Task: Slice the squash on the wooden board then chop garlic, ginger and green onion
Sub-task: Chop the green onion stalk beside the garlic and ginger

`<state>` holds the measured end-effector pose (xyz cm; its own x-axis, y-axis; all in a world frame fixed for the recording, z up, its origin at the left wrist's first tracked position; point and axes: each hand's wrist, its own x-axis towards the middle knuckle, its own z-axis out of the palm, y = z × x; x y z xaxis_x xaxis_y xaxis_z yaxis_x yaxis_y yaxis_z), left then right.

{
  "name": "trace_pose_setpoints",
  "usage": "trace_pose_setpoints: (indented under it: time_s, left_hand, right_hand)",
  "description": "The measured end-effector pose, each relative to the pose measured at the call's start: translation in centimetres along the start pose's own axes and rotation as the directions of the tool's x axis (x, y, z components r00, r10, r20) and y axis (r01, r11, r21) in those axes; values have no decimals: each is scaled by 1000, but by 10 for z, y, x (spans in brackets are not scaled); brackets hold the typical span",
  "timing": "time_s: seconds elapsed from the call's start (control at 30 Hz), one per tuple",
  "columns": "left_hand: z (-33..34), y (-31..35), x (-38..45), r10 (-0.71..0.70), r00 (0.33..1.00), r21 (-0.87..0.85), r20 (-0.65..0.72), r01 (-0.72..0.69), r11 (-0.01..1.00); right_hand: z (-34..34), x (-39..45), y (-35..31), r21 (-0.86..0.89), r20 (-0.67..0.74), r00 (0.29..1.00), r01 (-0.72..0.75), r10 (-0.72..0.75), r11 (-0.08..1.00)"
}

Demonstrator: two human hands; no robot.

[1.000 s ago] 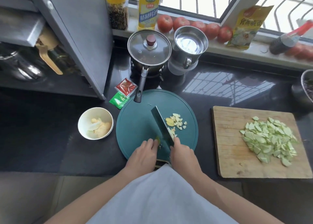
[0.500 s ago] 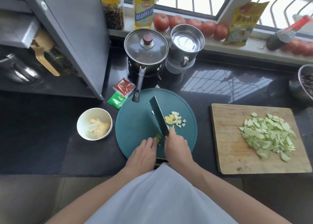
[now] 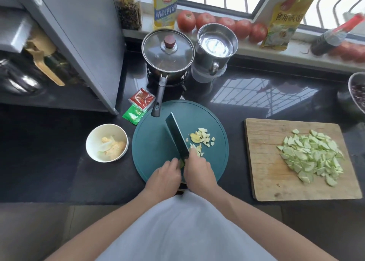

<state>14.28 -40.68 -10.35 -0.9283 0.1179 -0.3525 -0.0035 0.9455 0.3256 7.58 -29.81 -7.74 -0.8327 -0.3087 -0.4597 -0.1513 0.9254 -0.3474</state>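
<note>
Green onion (image 3: 181, 163) is being chopped: left hand (image 3: 165, 174) pins it, right hand (image 3: 198, 169) grips the knife (image 3: 176, 137); next, another close cut.

bottle (image 3: 165, 7) "精制料酒", packet (image 3: 284, 21) "食用碱面"

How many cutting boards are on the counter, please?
2: the round teal board in front of the person, and the wooden board to its right with the squash slices.
</note>
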Motion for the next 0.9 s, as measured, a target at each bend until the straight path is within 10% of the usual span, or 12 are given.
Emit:
trace_pose_setpoints:
  time_s: [0.6,0.9]
  left_hand:
    - [-12,-1,0,-29,996,-128,-82,18,992]
    - [8,-4,2,-290,935,-379,-202,199,904]
  right_hand:
    - [5,3,-3,-24,1,1000,12,-12,1000]
    - [-11,-32,34,-30,-61,998,20,-22,999]
